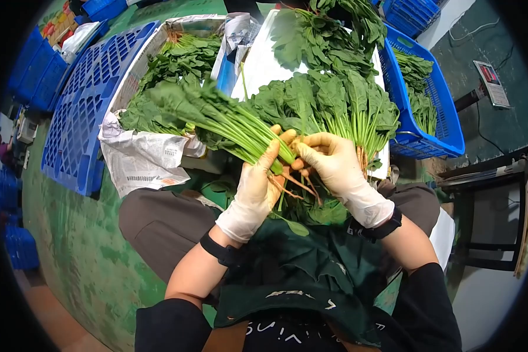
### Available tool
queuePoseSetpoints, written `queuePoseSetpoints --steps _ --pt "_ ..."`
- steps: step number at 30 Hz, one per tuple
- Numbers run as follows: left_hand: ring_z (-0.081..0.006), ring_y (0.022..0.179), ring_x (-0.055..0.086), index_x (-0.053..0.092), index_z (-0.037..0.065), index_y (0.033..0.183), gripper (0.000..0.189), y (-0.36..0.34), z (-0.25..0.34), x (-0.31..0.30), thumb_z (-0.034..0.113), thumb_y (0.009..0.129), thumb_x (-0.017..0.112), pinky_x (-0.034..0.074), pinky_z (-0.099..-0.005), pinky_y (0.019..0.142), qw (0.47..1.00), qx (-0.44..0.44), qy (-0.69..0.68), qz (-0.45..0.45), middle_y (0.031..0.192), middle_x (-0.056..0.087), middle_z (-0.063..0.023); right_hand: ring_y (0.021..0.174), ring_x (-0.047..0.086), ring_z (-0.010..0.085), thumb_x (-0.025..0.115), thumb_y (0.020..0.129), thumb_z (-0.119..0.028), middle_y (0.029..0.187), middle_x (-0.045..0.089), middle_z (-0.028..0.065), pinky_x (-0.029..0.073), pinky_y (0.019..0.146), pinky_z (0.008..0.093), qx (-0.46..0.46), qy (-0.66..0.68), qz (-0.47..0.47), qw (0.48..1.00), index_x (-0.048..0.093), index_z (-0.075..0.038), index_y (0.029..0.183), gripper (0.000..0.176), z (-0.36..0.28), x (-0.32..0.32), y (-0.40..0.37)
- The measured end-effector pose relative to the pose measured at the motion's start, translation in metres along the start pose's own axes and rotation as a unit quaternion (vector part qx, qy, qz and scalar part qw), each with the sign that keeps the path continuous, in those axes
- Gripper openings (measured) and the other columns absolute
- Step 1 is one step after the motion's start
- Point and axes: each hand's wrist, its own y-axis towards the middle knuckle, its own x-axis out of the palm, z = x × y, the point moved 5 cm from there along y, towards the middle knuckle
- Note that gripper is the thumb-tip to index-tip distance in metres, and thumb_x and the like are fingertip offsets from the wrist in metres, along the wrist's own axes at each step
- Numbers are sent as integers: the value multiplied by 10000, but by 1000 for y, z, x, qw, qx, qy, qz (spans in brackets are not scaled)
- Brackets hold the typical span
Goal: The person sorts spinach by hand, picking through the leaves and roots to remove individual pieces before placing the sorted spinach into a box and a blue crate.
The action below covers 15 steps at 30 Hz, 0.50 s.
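Note:
A bunch of spinach point(232, 123) lies across my gloved left hand point(255, 185), whose fingers wrap around the stems just above the reddish roots. Its leaves point up and to the left, and the roots hang toward my lap. My gloved right hand point(337, 167) pinches at the root end of the same bunch, fingertips pressed together on the stem bases. Which stem those fingertips grip is hidden. Just beyond my hands, more spinach point(352, 108) is laid out on a white board point(264, 61), roots facing me. Loose leaves point(322, 212) rest on my dark green apron point(311, 252).
On the left stands a newspaper-lined box point(141, 155) of spinach, beside a blue plastic pallet point(76, 135). A blue basket point(452, 132) holding greens stands at the right, near a scale display point(491, 84). Blue crates point(38, 76) are stacked at the far left.

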Motion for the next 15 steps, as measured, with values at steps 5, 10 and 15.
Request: queuePoseSetpoints --steps 5,10,15 --pt "-168 857 583 461 59 1172 282 8 29 -17 139 911 533 507 -398 864 992 62 -99 44 938 570 -52 653 622 132 622 867 -165 825 631 95 507 582 225 -106 91 111 984 566 57 956 246 -32 -27 1" --pt "-108 685 509 469 61 1159 265 7 61 -11 137 915 536 493 -274 693 988 129 -74 37 789 497 -10 624 605 104 672 816 -233 651 639 73 479 575 252 57 -364 -123 922 658 38 828 272 -47 -44 -6" --pt "-84 590 416 454 71 1202 300 3 58 -7 145 921 530 443 -243 609 986 156 30 53 690 391 26 666 629 283 720 726 -332 700 626 161 493 624 340 -86 -558 -41 825 636 -4 742 339 -29 -45 10"
